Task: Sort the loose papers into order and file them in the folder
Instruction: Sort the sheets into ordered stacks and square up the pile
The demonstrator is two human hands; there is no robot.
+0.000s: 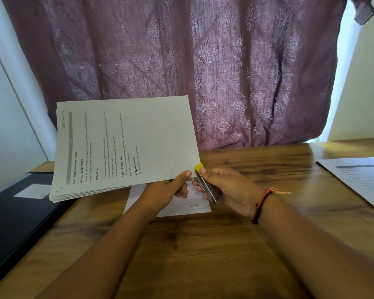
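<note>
the person is holding a stack of papers (125, 145) up off the wooden table (203, 255), tilted so the printed top page faces them sideways, with "section" handwritten at its top. the left hand (171, 187) pinches the stack at its near right corner, thumb on top and fingers beneath. the right hand (227, 186), a thread band (261, 203) on its wrist, is wrapped round a small stapler (204, 184) whose yellow tip sits right at that same corner. i'd say this section is being fastened before filing; whether the staple is in already, i cannot tell. next comes a firm squeeze with the sheet edges kept flush, since the far left edges look slightly fanned, and then a carry over to the black folder (13, 216) lying closed at the table's left edge, a white label (34, 190) on its cover. it would need opening first. one loose sheet (181, 209) lies flat under the hands, and more papers (363, 180) sit at the right edge, well apart. there is bare wood in front of the forearms to work on, and the curtain (203, 61) hangs close behind the table.
</note>
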